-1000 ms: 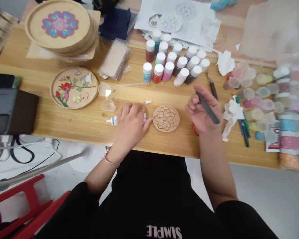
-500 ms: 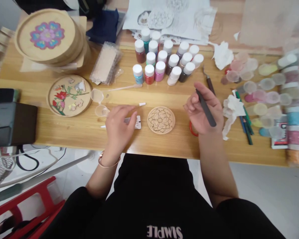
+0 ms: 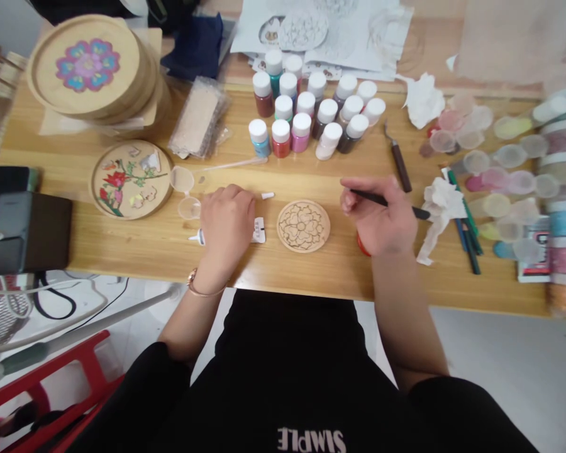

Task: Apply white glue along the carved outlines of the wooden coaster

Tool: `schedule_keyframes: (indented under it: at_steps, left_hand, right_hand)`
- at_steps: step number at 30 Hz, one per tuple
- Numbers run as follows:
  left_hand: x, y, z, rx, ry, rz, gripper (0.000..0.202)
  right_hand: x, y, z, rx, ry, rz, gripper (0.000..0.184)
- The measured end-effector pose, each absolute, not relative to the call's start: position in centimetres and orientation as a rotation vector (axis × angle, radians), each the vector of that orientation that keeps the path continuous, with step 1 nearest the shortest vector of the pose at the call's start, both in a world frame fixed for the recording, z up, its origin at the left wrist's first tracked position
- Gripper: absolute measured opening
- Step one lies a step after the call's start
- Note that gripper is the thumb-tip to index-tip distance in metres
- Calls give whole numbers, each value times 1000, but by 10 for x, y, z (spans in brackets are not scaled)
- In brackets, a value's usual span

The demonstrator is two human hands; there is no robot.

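A small round wooden coaster (image 3: 304, 226) with an outlined flower lies at the table's front middle. My left hand (image 3: 227, 225) rests just left of it, fingers curled down over a small white glue tube (image 3: 259, 230) whose nozzle pokes out on the hand's left. Its white cap (image 3: 266, 195) lies loose behind. My right hand (image 3: 380, 216) is right of the coaster, closed round a thin dark tool (image 3: 387, 202) held level, tip pointing left.
Several white-capped paint bottles (image 3: 311, 113) stand behind the coaster. A painted wooden disc (image 3: 131, 179), two clear cups (image 3: 183, 181) and stacked wooden trays (image 3: 92, 66) are at left. Glitter pots (image 3: 509, 157), pens (image 3: 466, 233), tissue (image 3: 441, 198) and a second dark tool (image 3: 399, 160) crowd the right.
My right hand turned over and lowered, bringing the dark tool from upright to level. My left hand closed down over the glue tube it had been touching.
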State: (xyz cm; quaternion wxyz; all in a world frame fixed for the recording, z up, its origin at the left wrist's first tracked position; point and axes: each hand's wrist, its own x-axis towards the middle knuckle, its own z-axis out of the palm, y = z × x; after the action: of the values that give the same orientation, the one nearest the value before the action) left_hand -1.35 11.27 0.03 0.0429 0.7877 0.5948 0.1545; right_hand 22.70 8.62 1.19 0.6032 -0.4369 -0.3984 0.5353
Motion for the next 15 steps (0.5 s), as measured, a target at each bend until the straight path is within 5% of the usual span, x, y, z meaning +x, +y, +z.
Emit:
schedule_keyframes:
  at_steps: [15]
  left_hand:
    - [-13, 131, -2, 2752, 1615, 195, 20]
  right_hand:
    - [231, 84, 13, -1046, -916, 1204, 38]
